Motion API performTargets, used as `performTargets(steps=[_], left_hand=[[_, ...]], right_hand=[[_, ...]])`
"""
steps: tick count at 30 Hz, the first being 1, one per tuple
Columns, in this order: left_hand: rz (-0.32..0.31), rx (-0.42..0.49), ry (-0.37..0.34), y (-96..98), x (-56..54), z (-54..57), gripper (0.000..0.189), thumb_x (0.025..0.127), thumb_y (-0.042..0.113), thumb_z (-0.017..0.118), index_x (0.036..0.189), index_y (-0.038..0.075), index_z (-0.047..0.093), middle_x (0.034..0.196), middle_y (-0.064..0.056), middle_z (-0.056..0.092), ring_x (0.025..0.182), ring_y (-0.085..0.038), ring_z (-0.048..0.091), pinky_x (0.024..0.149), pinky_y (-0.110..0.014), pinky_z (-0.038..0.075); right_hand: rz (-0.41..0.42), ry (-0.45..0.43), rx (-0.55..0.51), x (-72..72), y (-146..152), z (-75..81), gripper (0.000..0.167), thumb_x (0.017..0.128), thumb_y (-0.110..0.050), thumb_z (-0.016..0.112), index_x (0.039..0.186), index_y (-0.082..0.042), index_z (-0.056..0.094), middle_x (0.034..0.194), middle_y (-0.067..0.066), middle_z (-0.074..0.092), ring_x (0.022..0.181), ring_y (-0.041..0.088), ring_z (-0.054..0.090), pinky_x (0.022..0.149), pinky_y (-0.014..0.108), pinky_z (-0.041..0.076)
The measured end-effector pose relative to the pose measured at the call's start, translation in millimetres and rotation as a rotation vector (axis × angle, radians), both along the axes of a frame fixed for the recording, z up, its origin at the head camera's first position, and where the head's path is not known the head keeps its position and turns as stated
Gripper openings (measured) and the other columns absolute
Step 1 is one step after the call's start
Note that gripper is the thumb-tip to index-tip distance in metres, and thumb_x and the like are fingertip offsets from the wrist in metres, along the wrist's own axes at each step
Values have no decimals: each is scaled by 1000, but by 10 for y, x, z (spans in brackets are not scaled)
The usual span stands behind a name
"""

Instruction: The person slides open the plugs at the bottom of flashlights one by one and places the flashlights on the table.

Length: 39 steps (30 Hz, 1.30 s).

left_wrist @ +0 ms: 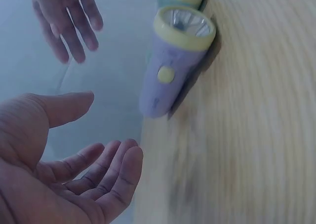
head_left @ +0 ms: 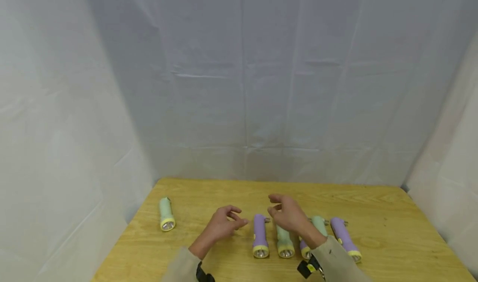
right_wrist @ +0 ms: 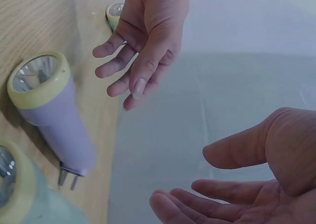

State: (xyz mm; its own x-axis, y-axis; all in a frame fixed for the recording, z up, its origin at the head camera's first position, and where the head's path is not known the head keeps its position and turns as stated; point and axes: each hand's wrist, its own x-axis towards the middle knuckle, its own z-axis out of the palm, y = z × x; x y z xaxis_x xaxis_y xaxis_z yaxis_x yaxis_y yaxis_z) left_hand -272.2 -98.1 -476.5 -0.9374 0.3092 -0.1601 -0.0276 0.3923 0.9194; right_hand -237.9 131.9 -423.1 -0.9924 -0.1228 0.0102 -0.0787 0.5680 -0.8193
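Observation:
My left hand (head_left: 225,223) is held over the table with its fingers loosely bent and nothing in them. Just right of it lies a purple flashlight (head_left: 260,236) with a yellow head, lens toward me; its yellow button shows in the left wrist view. My right hand (head_left: 288,213), also holding nothing, hovers above a pale green flashlight (head_left: 285,242). The right forearm partly covers another purple flashlight (head_left: 304,249) and a second green flashlight (head_left: 319,224). In the right wrist view, metal prongs stick out of the tail of the purple flashlight (right_wrist: 64,120).
One more purple flashlight (head_left: 344,237) lies tilted at the right end of the row. Apart from the others, a green flashlight (head_left: 166,214) lies at the far left of the wooden table (head_left: 396,224). Pale sheeting (head_left: 242,87) hangs behind and at both sides.

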Motion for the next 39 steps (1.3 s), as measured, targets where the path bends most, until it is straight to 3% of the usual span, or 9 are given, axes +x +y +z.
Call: performTargets(steps=[7,14,19,25,32,39], left_hand=[[48,-32,101,-266,-125,58,49,92,29,76,127,-1,60,105,-17,69,87,-33,70,73,-42,61],[128,-73,127,-544,-197,143,41,94,28,74,126,5,63,106,-15,69,92,-32,69,75,-41,60],[166,-134,149,-804,-284,241,43,96,28,72,129,4,61,109,-16,69,93,-29,69,77,-41,60],[179,-200,162,-1116,-407,332,48,98,26,68,136,0,55,118,-24,66,102,-40,67,82,-48,60],[228,-247,104,-1402,-508,246,55,98,32,68,138,-2,51,124,-28,64,109,-43,67,88,-50,60],[315,-324,111,-1760,-631,181,57,96,32,68,135,-6,51,121,-31,66,88,-34,70,64,-37,57]], right_hand=[[35,71,-12,125,-72,162,43,99,-10,61,142,-4,56,143,19,59,121,37,62,89,43,60],[126,159,30,252,-171,238,43,98,-9,62,140,-1,57,141,22,60,120,37,63,93,46,58],[210,193,80,348,-199,231,44,99,-12,62,141,-1,55,142,21,59,121,38,62,94,47,58],[222,268,142,428,-221,138,41,99,-13,63,138,-2,58,137,19,63,118,36,65,93,50,57],[214,326,190,543,-190,-4,41,97,-14,65,135,-2,60,134,17,65,115,33,67,95,47,56],[245,225,184,621,-132,-74,41,98,-15,64,137,-3,59,140,18,62,132,39,57,105,56,50]])
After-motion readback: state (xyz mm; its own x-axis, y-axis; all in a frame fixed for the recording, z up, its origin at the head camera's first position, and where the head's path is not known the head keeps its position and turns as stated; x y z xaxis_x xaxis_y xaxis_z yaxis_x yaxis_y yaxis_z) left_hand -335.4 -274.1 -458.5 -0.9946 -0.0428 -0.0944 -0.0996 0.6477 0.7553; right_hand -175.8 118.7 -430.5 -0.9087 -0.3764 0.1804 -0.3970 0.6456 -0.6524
